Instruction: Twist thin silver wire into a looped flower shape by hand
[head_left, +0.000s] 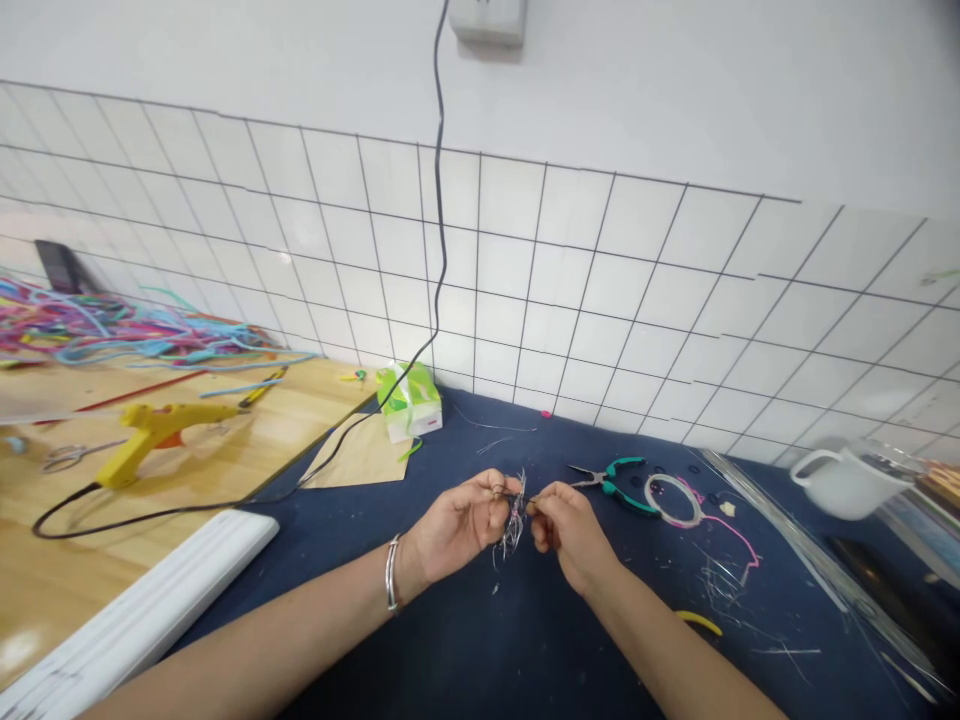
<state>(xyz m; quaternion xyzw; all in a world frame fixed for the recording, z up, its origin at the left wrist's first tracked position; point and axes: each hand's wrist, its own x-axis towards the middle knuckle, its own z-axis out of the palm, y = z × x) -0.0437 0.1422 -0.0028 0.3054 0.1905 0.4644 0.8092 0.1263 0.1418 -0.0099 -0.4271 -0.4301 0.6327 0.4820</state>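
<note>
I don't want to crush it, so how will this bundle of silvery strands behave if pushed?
The bundle would probably bend, since its strands look thin. Its splayed ends may snag. Gaps between strands suggest it's light.

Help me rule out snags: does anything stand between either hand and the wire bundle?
Nothing visible: the left hand and right hand are at the wire bundle, on either side. The pliers lie beyond the right hand.

Two hands [459,525] [576,538]; one wire tangle [514,528]; one glue gun [150,440]; one teal-handled pliers [602,478]; one tissue pack [411,400]; one mug [847,487].
</note>
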